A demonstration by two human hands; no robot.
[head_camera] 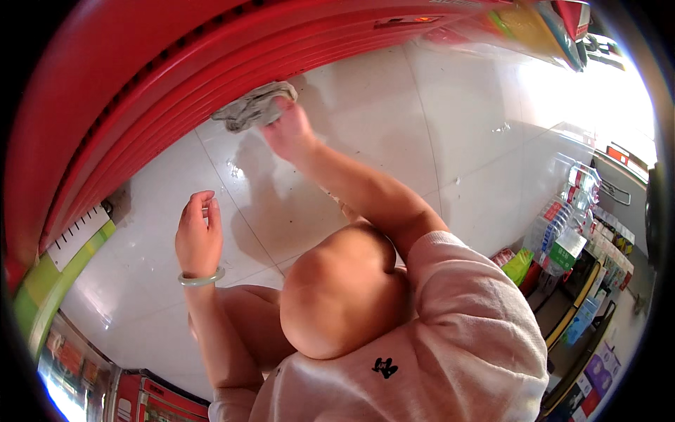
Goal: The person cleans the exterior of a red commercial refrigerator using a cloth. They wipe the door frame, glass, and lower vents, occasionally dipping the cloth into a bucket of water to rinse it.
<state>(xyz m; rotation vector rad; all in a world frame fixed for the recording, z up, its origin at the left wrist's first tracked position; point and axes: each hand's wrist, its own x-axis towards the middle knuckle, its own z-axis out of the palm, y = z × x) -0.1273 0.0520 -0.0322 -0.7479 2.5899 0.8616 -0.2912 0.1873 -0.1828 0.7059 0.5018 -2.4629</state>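
Observation:
My right hand (289, 131) presses a crumpled grey cloth (256, 108) against the lower ribbed front of a red appliance (174, 87), close to the floor. Motion blurs this hand a little. My left hand (199, 237) hangs in the air, loosely curled and holding nothing, with a pale bangle (201, 277) on its wrist. Below both hands lies a floor of glossy light tiles (364, 121). My bent knee (343, 290) rises between my arms.
A green-edged panel (79, 253) stands left of the red appliance. On the right are packs of bottled water (553, 221) and shelves with boxed goods (580, 316). A red cabinet (158, 395) sits at the lower left. Plastic-wrapped goods (527, 29) hang over the floor at the upper right.

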